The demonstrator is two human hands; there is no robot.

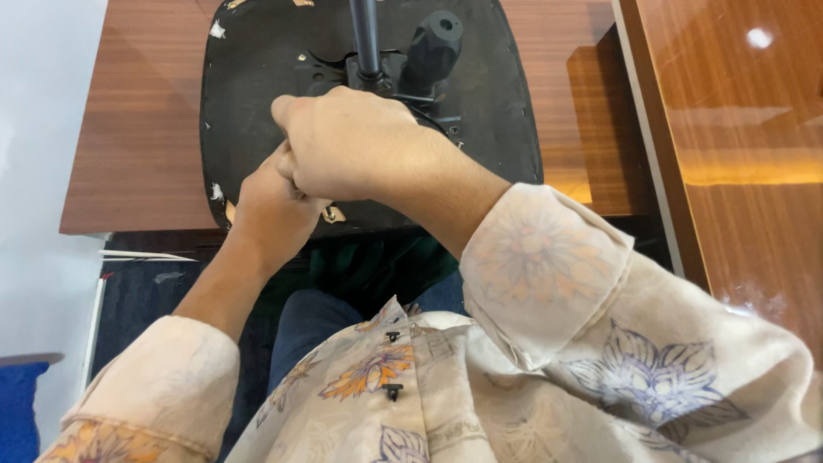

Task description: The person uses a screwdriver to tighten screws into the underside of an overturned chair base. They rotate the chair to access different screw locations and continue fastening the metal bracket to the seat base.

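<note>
An upturned black chair seat (249, 94) lies on a wooden table (129, 129), its metal mechanism facing up with a dark post (366, 39) and a black knob (433, 43). My right hand (351, 141) is closed in a fist over the mechanism near the post's base. My left hand (270, 201) sits just under and behind it at the seat's near edge, fingers hidden by the right hand. What either hand grips is covered from view.
A glossy wooden panel (737, 154) rises at the right. The pale floor (34, 129) lies to the left, with a blue object (17, 403) at the lower left. White scraps cling to the seat's torn edge (219, 30).
</note>
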